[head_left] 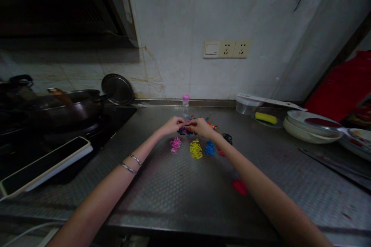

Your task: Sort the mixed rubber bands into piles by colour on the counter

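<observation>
My left hand (174, 124) and my right hand (199, 126) meet over a mixed heap of small colourful bands (187, 132) on the metal counter. Fingers of both hands are pinched; a small dark thing shows between them, too small to name. Nearer to me lie separate piles: pink bands (175, 145), yellow bands (196, 149) and blue bands (210, 148). Red bands (221, 151) are partly hidden by my right forearm, with black bands (227, 138) beyond it. A clear bottle with a pink cap (185, 104) stands behind the heap.
A red object (239, 187) lies beside my right forearm. At left are a phone-like device (46, 166) and a pan (75, 106) on the stove. Stacked bowls (311, 133), a plastic cup (246, 106) and a yellow sponge (266, 118) are at right.
</observation>
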Tool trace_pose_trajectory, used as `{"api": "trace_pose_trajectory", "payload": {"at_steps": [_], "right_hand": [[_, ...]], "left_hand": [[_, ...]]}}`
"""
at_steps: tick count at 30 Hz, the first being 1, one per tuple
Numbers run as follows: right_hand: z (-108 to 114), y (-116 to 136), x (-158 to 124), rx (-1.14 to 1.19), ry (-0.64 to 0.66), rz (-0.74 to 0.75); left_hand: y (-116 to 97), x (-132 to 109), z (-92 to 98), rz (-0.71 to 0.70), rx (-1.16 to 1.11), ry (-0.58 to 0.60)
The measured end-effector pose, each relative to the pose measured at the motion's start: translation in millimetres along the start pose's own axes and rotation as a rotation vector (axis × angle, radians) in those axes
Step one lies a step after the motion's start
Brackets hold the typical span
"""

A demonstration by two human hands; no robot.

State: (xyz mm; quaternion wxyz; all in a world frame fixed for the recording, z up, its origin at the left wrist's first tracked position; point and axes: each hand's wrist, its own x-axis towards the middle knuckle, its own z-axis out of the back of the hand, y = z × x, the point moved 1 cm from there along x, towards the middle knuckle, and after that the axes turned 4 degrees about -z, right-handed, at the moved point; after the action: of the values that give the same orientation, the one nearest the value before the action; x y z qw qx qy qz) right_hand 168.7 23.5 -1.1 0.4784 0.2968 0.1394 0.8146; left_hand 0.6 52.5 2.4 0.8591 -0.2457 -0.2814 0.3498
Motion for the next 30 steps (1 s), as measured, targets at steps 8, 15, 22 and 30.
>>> {"api": "trace_pose_trajectory", "payload": {"at_steps": [8,15,22,30], "right_hand": [[37,-31,-14,-0.095,-0.054,-0.057],[81,-99,-66,-0.221,-0.026,-0.242],[83,-118,-85,-0.297,0.056,-0.32],[80,-120,-88,-0.283,-0.036,-0.328]], "left_hand": [[9,-5,9.2,0.043,0.06,0.12],[10,-12,7.4,0.05,0.184,0.29],[11,-12,6.7,0.041,0.227,0.282],[14,-13,6.4,0.041,0.233,0.245]]}}
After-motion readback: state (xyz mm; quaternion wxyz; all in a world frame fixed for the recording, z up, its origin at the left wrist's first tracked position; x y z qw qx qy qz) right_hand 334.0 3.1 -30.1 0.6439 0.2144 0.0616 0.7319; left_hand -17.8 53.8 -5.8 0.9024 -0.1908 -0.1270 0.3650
